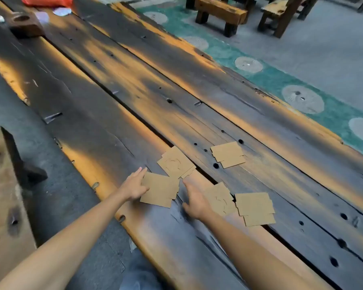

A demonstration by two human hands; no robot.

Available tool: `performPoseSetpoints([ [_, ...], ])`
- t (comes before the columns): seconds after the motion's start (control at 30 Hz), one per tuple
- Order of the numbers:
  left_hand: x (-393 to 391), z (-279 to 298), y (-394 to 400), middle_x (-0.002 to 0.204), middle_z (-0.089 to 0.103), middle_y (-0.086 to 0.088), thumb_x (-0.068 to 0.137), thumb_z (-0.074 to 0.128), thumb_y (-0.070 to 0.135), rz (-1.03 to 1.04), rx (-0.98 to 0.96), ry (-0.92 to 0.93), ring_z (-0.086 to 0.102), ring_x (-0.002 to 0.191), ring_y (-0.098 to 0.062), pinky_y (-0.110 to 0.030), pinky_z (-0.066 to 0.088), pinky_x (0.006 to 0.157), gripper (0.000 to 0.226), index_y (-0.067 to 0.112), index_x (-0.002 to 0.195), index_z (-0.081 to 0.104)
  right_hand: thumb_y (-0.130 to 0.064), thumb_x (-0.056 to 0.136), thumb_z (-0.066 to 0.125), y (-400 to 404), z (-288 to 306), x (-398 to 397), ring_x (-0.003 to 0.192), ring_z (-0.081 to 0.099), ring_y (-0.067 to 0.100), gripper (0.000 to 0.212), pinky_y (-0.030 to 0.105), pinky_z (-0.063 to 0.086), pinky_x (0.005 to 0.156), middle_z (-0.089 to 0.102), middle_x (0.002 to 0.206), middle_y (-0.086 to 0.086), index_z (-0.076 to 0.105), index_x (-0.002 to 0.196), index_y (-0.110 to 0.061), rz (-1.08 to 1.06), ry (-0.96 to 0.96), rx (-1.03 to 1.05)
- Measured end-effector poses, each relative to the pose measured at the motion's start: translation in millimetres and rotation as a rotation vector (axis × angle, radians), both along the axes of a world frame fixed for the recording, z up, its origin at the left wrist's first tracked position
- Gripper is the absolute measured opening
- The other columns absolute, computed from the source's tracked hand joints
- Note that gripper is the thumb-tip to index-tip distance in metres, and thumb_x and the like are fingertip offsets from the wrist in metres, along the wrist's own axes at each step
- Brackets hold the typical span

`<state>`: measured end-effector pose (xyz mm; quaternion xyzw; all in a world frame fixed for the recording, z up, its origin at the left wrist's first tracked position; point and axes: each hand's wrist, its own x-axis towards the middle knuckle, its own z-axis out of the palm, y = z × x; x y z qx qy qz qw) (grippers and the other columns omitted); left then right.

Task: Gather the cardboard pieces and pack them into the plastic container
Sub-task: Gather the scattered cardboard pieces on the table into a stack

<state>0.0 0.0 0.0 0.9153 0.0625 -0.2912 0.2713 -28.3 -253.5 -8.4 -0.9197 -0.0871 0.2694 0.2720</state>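
Dark, weathered planks streaked with orange make up the long wooden surface (117, 84), and beyond its far edge a green patterned strip of floor covering (270, 80) runs past rough timber benches (220, 11). Flat tan cardboard pieces lie in five loose, overlapping clusters near the person. Taking the gap between the two hands as the clock's centre, one cluster (160, 190) sits at about nine o'clock, a second (176, 163) at twelve, a third (227, 154) out at one to two o'clock and well apart, a fourth (219, 198) at three to four, and the fifth (255, 208) further out that same way.

Left hand (134, 185) lies open and flat, fingers spread, touching the left edge of the nine o'clock cluster without gripping it. Right hand (195, 203) is also open, palm down on the bare wood between the clusters, just beside the fourth one, holding nothing.

No plastic container shows that I can be sure of; something red (46, 1) sits far off at eleven o'clock, too blurred to name.

To my eye the gathering is only starting. Thin card like this will resist pinching off flat wood, so I would slide each cluster inward under flat palms, merge them over the middle, square the edges between both hands, then lift the pile from a plank seam or edge. Watch the dark gap (205, 176) between planks, where a piece could slip
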Motion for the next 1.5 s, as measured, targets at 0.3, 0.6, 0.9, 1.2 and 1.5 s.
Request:
performPoseSetpoints([
  [0.3, 6, -33, 11, 0.159, 0.044, -0.011, 0.095, 0.055, 0.021, 0.195, -0.122, 0.038, 0.045, 0.141, -0.031, -0.035, 0.035, 0.111, 0.069, 0.013, 0.159, 0.029, -0.006, 0.090, 0.064, 34, -29, -3, 0.106, 0.058, 0.007, 0.061, -0.002, 0.039, 0.075, 0.056, 0.125, -0.009, 0.044, 0.145, -0.019, -0.450, 0.064, 0.242],
  [0.6, -9, -49, 11, 0.152, 0.054, -0.007, 0.097, 0.057, 0.021, 0.348, -0.222, -0.055, 0.045, 0.143, -0.026, -0.033, 0.035, 0.114, 0.057, 0.010, 0.151, 0.045, 0.005, 0.087, 0.063, 69, -46, -13, 0.117, 0.052, 0.013, 0.072, 0.012, 0.043, 0.089, 0.045, 0.144, 0.002, 0.039, 0.152, -0.012, -0.770, 0.118, 0.388],
  [0.9, 3, -39, 32, 0.143, 0.062, -0.010, 0.095, 0.050, -0.005, 0.501, -0.439, 0.066, 0.056, 0.133, -0.025, -0.045, 0.042, 0.115, 0.053, 0.007, 0.147, 0.050, 0.018, 0.089, 0.048, 59, -41, -3, 0.104, 0.061, 0.010, 0.057, 0.020, 0.050, 0.100, 0.041, 0.150, -0.001, 0.059, 0.139, -0.010, -0.718, 0.023, 0.388],
  [1.2, 15, -23, 50, 0.116, 0.074, 0.001, 0.091, 0.057, -0.009, 0.410, -0.500, 0.018, 0.069, 0.100, -0.004, -0.007, 0.048, 0.087, 0.042, 0.012, 0.125, 0.071, 0.002, 0.095, 0.063, 41, -23, 7, 0.111, 0.065, 0.003, 0.029, 0.022, 0.053, 0.098, 0.064, 0.129, -0.008, 0.075, 0.118, -0.011, -0.556, -0.156, 0.432],
  [1.5, 28, -11, 58, 0.107, 0.075, 0.002, 0.094, 0.053, -0.006, 0.363, -0.573, 0.018, 0.068, 0.109, -0.015, -0.029, 0.048, 0.102, 0.044, 0.026, 0.117, 0.071, -0.018, 0.096, 0.069, 42, -16, 23, 0.100, 0.068, -0.001, 0.017, 0.023, 0.055, 0.092, 0.076, 0.105, -0.012, 0.078, 0.111, -0.018, -0.740, -0.115, 0.510],
])
